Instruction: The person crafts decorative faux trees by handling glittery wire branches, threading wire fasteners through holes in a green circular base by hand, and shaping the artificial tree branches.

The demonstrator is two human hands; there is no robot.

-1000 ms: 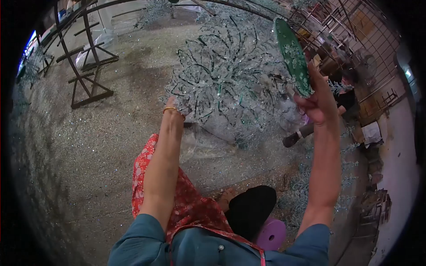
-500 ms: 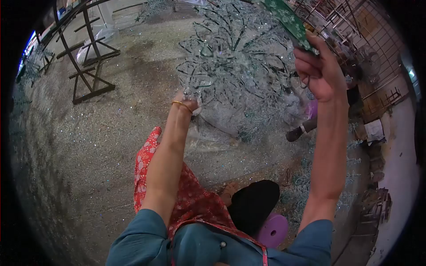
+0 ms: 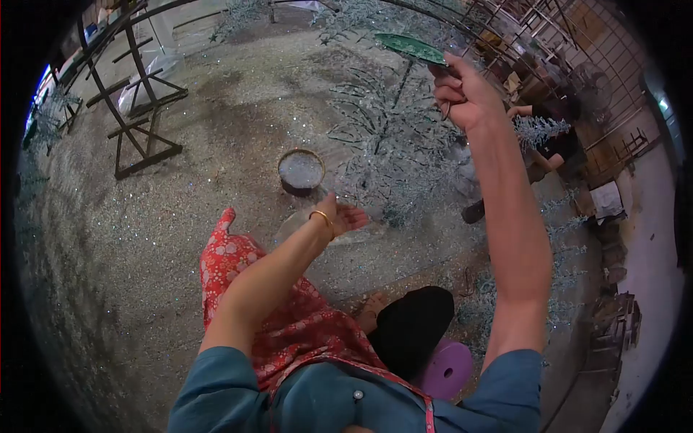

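My right hand (image 3: 462,90) is raised at the upper right, its fingers closed on the end of a flat green thing with a white pattern (image 3: 410,48), seen almost edge-on. Below it, a frosted artificial branch (image 3: 382,130) with dark green, white-dusted sprigs spreads over the ground. My left hand (image 3: 345,216), a gold bangle at its wrist, is held low with the palm turned up and fingers stretched out, holding nothing. Just beyond it stands a round tub (image 3: 302,171) of whitish, glittery flakes. Clear plastic sheeting (image 3: 354,232) lies under and beside my left hand.
Dark metal stands (image 3: 148,155) rise at the left. Another person (image 3: 559,133) works at the right among frosted branches (image 3: 540,130). A purple stool (image 3: 447,372) is beside my leg. Glitter covers the floor (image 3: 144,252); wire racks (image 3: 599,43) line the far right.
My left hand has drawn back toward me and right, uncovering the tub. My right hand has moved left with the green thing, which has tilted from showing its face to nearly edge-on.
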